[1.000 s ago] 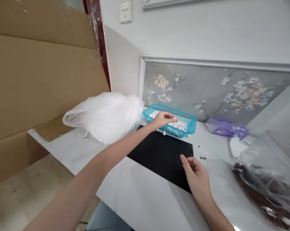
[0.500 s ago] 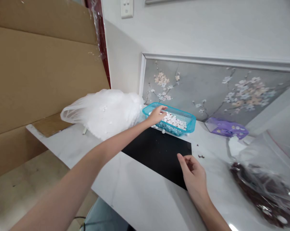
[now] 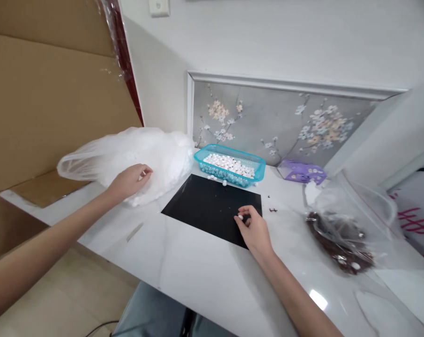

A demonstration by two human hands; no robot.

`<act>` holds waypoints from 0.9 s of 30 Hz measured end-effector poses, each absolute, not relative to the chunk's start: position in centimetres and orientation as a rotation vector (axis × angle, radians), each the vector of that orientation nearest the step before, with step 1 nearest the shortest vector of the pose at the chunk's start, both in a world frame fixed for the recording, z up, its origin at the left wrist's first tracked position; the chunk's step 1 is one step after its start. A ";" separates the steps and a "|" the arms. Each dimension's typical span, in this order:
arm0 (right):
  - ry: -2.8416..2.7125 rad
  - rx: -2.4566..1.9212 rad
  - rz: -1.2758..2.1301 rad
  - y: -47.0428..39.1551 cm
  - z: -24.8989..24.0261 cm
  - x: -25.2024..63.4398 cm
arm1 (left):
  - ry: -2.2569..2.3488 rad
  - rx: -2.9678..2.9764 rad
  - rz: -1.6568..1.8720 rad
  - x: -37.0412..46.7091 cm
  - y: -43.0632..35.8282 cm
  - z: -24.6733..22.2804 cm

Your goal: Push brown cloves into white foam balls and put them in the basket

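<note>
My left hand [image 3: 130, 181] is over the front of a clear plastic bag [image 3: 92, 157] full of small white balls. Its thumb and fingers curl together at the tips; whatever lies between them blends into the white behind. Above a black mat [image 3: 204, 206], my right hand [image 3: 256, 229] pinches a small white ball [image 3: 240, 217] between thumb and fingers. Behind the mat, a blue plastic basket [image 3: 260, 172] contains many white balls with dark specks. Several loose balls lie along its front.
Small dark brown bits [image 3: 273, 210] lie right of the mat. Farther right is a clear bag of dark brown pieces [image 3: 341, 238]. A purple packet [image 3: 303, 172] sits by the floral panel [image 3: 254, 117] at the back. Cardboard [image 3: 50, 93] stands at left.
My left hand has left the basket and moved left to the bag of white balls. In my right hand a white ball now shows between the fingertips. The view has shifted right.
</note>
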State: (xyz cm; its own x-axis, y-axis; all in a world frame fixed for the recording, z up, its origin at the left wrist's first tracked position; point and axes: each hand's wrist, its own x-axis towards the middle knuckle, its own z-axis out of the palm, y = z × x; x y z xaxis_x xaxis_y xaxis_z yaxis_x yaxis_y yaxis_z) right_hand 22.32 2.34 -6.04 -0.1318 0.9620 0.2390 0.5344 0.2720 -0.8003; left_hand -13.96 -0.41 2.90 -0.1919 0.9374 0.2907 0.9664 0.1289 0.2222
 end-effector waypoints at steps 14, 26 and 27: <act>-1.819 -1.283 0.687 9.7 -6.0 17.9 | -2.446 -1.762 -0.203 -14.7 2.2 3.1; -1.795 -1.516 0.451 10.7 -5.0 15.3 | -2.481 -1.686 0.009 -13.9 2.8 4.0; -1.802 -1.516 0.443 10.7 -5.0 15.4 | -2.474 -1.689 0.007 -13.9 2.6 3.9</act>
State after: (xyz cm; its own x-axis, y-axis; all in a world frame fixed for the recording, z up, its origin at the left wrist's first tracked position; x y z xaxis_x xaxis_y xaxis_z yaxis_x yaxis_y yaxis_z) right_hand 15.36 10.66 -4.97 -0.0408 0.9508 0.3070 0.6998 0.2465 -0.6705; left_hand -13.90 2.64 3.94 -0.3568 0.9268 0.1175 0.9261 0.3674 -0.0858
